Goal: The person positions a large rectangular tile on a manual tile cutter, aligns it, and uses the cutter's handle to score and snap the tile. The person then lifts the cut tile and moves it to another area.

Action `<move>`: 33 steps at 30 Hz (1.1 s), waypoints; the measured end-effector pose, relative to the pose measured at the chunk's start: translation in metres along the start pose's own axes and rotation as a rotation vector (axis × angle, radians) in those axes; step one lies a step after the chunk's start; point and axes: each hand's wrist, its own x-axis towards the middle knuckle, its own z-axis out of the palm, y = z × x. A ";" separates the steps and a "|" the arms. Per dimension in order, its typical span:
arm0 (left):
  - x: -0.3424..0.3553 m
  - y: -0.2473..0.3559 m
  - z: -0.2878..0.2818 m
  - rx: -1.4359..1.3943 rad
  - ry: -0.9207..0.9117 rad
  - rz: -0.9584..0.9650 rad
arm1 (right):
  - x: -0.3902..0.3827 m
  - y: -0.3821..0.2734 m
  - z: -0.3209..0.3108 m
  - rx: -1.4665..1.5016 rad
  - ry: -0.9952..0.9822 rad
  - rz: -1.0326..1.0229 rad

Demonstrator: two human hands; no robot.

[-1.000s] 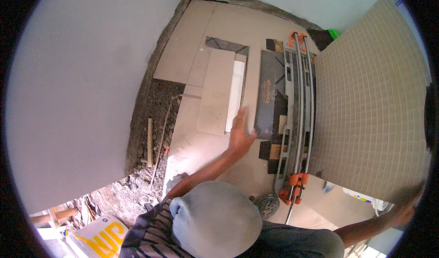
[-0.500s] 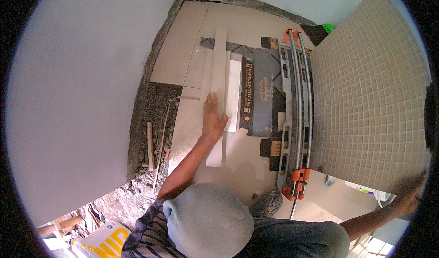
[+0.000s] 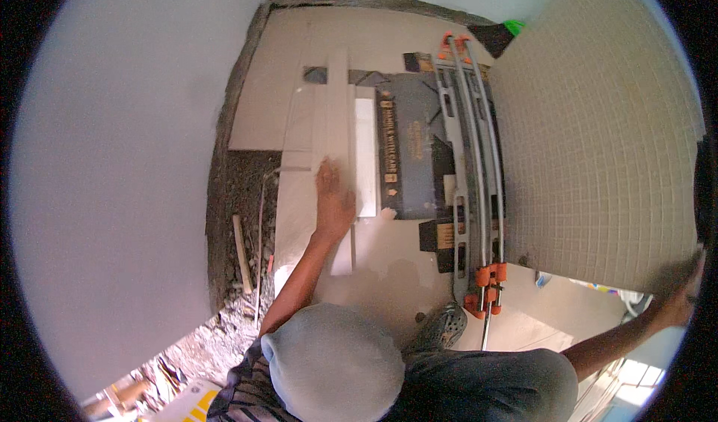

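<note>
My left hand (image 3: 334,205) is closed round a long pale flat strip (image 3: 338,115), thumb on its right side and fingers along its left. The strip lies lengthwise over the beige floor tiles (image 3: 262,78). Just right of it is a narrow white piece (image 3: 365,153), beside a flattened dark cardboard box (image 3: 411,145). My right arm reaches far to the right. There my right hand (image 3: 677,298), blurred and shadowed, is by the lower right corner of a large upright tile (image 3: 591,145) with a raised grid surface; its grip is unclear.
A long tile cutter (image 3: 467,160) with metal rails and orange ends lies between the box and the gridded tile. On the left, a strip of rough rubble (image 3: 254,190) holds a wooden stick (image 3: 242,254) beside the pale wall (image 3: 127,167). A dark shoe (image 3: 445,325) rests near the cutter.
The whole view has shifted slightly, so the floor things appear further left. My left hand stays on the strip; my right hand stays by the gridded tile's corner.
</note>
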 end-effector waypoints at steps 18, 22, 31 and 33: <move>0.143 0.532 -0.185 -1.023 -0.497 0.180 | -0.092 -0.118 0.096 -0.264 0.224 -0.081; 0.178 0.542 -0.192 -0.508 -0.410 0.555 | -0.122 -0.139 0.111 0.059 -0.042 -0.230; 0.179 0.550 -0.193 -0.377 -0.136 -0.051 | -0.244 -0.035 0.042 0.519 0.154 0.944; 0.212 0.543 -0.198 -0.302 -0.152 0.022 | -0.297 -0.009 0.022 0.484 0.107 1.413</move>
